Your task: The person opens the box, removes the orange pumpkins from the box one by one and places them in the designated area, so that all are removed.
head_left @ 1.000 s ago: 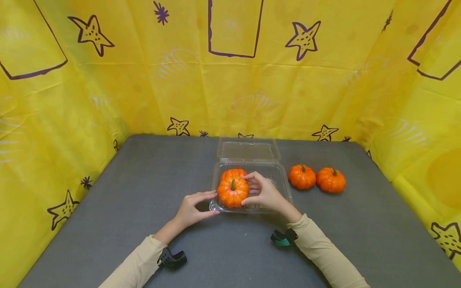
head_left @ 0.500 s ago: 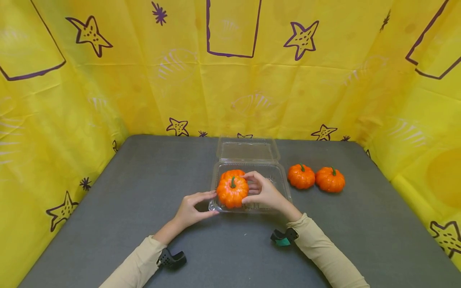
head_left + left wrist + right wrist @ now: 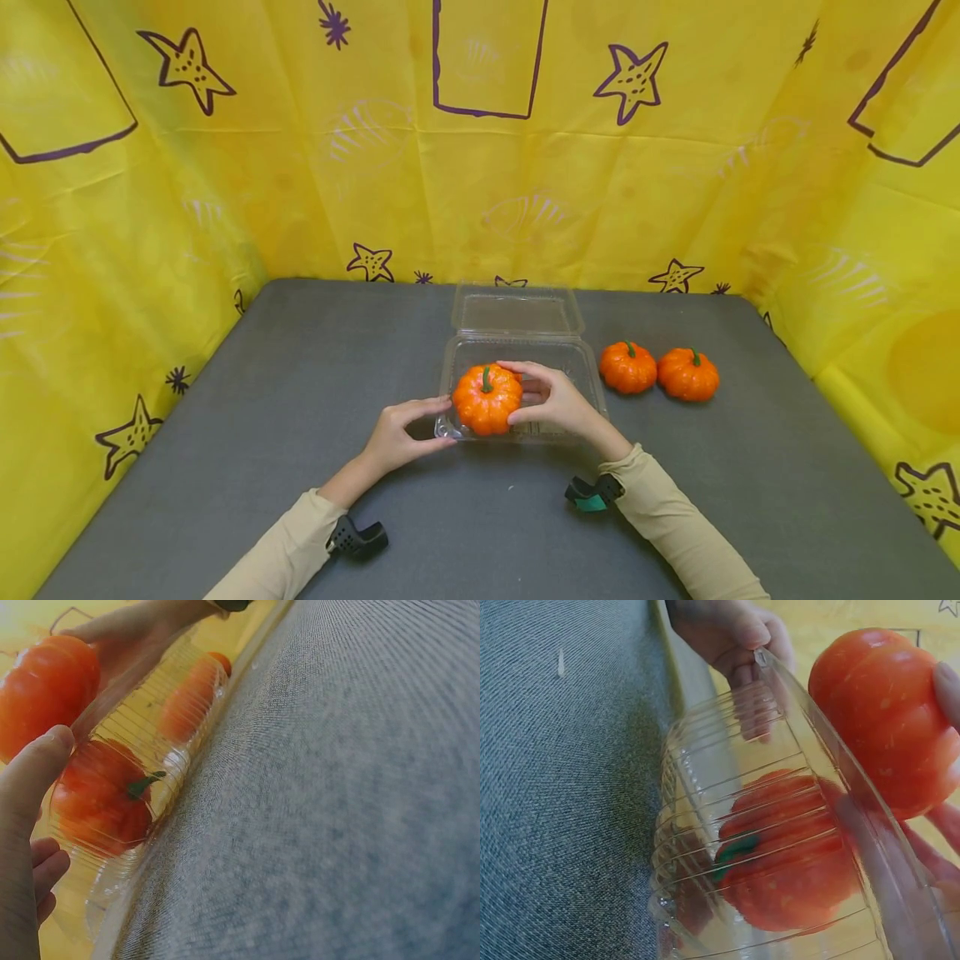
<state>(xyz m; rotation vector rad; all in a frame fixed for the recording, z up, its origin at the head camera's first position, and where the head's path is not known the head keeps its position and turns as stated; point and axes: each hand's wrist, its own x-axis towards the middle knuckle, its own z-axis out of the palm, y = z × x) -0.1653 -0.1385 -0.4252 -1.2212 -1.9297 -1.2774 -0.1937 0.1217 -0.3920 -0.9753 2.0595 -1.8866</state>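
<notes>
My right hand holds a small orange pumpkin with a green stem above the left part of a clear plastic clamshell container. Both wrist views show this pumpkin higher than the container's rim. Inside, a second pumpkin shows through the ribbed wall; in the head view the held one hides most or all of it. My left hand grips the container's near left corner, its thumb at the front rim and its fingers along the left side. The lid lies folded back, away from me.
Two more orange pumpkins, one and another, sit side by side on the grey table, just right of the container. Yellow patterned cloth hangs behind the table and along both sides.
The held pumpkin has shifted slightly right with my right hand and now covers the pumpkin behind it, which showed earlier. My left hand stays at the container's corner.
</notes>
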